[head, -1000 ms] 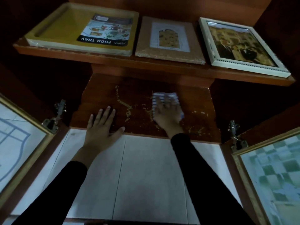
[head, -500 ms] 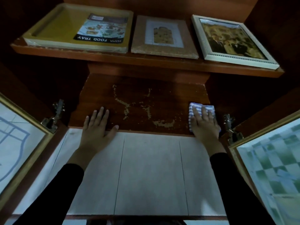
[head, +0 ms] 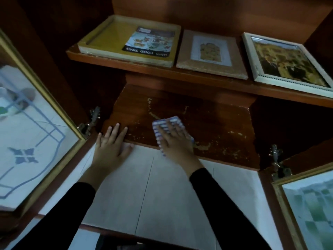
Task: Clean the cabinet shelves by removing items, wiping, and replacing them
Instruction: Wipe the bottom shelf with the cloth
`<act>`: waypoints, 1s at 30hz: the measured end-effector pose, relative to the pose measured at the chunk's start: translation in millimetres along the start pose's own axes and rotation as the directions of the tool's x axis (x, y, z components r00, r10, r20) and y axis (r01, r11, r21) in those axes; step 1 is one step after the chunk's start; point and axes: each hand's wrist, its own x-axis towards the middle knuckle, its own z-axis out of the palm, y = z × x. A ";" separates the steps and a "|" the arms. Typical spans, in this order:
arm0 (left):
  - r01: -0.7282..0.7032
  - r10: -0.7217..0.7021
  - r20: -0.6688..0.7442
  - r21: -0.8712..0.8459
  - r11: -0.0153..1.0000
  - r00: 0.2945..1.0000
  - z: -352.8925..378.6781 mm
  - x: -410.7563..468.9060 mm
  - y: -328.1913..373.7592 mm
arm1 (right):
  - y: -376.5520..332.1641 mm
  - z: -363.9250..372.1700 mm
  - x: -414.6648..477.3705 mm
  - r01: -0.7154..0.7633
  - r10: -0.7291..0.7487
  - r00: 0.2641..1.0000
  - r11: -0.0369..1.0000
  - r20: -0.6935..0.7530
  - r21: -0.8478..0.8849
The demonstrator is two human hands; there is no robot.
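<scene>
The person works at an open wooden cabinet. The right hand (head: 175, 143) lies flat on a blue and white striped cloth (head: 162, 126), and its fingers (head: 171, 129) are straight and a little apart; they press the cloth down and do not curl round it. The cloth lies on the lower shelf (head: 225, 123), near the front edge and left of the middle. The left hand (head: 111, 143) rests flat beside it and holds nothing. Its fingers are straight and close together, with the tips on the dark wood and the palm on the pale surface (head: 171, 186) in front of the shelf. Pale flecks (head: 203, 147) are scattered on the wood to the right of the cloth. On the upper shelf (head: 180, 73) three things lie in a row: a yellow tray (head: 108, 38), a brown frame (head: 185, 51) and a white frame (head: 252, 56). The tray carries a label (head: 149, 40) which reads, upside down, "FOOD TRAY"; the word before it is not clear. A glass door (head: 27, 132) stands open at the left and another (head: 310, 210) at the right. Both sleeves are black.
</scene>
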 end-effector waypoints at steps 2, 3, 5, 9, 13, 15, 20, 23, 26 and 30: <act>-0.016 0.016 0.025 0.010 1.000 1.000 -2.5 -2.9 -4.0 | 42.8 -5.2 -9.1 -0.052 0.051 0.998 0.998 -0.037 -0.041; -0.029 0.028 0.036 0.011 1.000 0.999 -4.1 -4.2 -4.8 | 68.0 -8.4 -11.9 -0.101 0.099 0.994 0.993 -0.039 -0.056; -0.045 0.043 0.056 0.025 0.999 0.997 -7.2 -5.2 -4.9 | 110.7 -16.6 -12.2 -0.238 0.238 0.971 0.969 -0.014 -0.064; -0.086 0.078 0.094 0.084 0.993 0.993 -13.5 -8.6 -5.4 | 119.8 -25.8 14.9 -0.460 0.461 0.887 0.887 0.040 -0.021; -0.110 0.145 -0.092 0.311 0.944 0.985 -20.1 -23.9 -7.3 | 46.5 -20.6 68.9 -0.336 0.338 0.940 0.941 0.049 -0.045; -0.036 0.125 -0.247 0.339 0.940 0.961 -25.4 -31.6 -13.5 | -5.6 -13.9 82.9 -0.181 0.184 0.981 0.982 0.061 -0.059; 0.126 0.029 -0.505 0.270 0.955 0.863 -38.2 -41.6 -39.2 | -87.8 4.0 63.2 0.247 -0.246 0.968 0.969 0.055 -0.026; 0.145 0.020 -0.492 0.295 0.945 0.870 -37.2 -41.8 -41.1 | -45.2 2.3 56.2 0.302 -0.301 0.953 0.952 0.009 -0.046; 0.159 -0.016 -0.441 0.290 0.944 0.897 -38.5 -40.4 -36.2 | 36.4 -6.6 59.1 0.090 -0.089 0.996 0.995 0.032 -0.048; 0.122 -0.010 -0.326 0.325 0.938 0.945 -38.8 -42.6 -30.4 | 81.6 -21.1 66.3 -0.265 0.266 0.961 0.964 0.068 -0.025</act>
